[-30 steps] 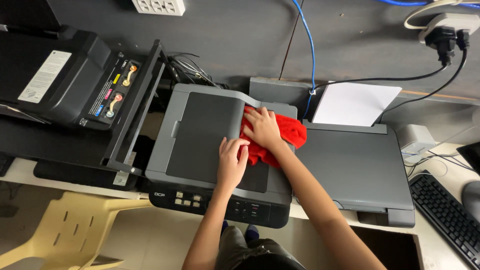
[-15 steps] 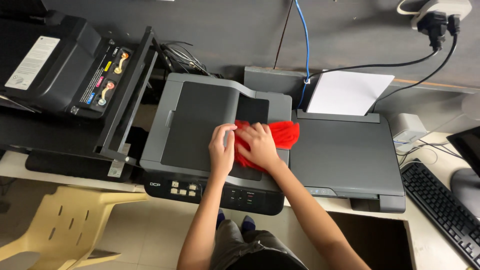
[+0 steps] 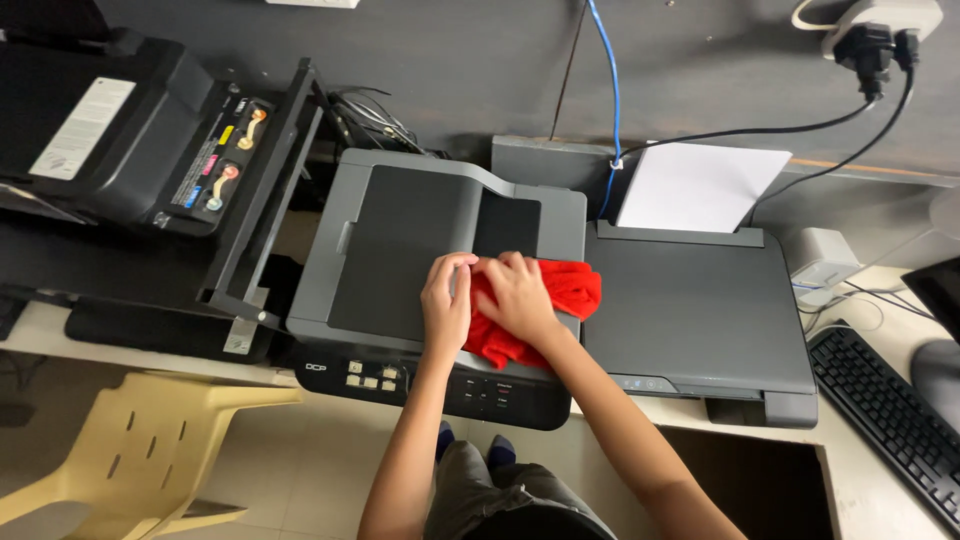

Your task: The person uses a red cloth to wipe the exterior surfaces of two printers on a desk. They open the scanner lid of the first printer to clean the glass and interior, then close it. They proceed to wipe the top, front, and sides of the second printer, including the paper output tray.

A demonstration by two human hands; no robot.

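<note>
On a pale bench (image 3: 880,500) crowded with office machines, both hands press a crumpled red cloth (image 3: 545,310) at frame centre onto a grey plastic printer (image 3: 400,235); left hand (image 3: 447,300) and right hand (image 3: 518,296) lie flat, fingers loosely spread.

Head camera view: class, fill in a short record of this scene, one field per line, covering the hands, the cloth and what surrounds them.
Left hand: flat on middle printer's lid, at cloth's edge
Right hand: pressing on red cloth
Red cloth: bunched on middle printer
Right printer: white paper upright in rear tray
Left printer: cover open
Below: cream plastic chair
</note>
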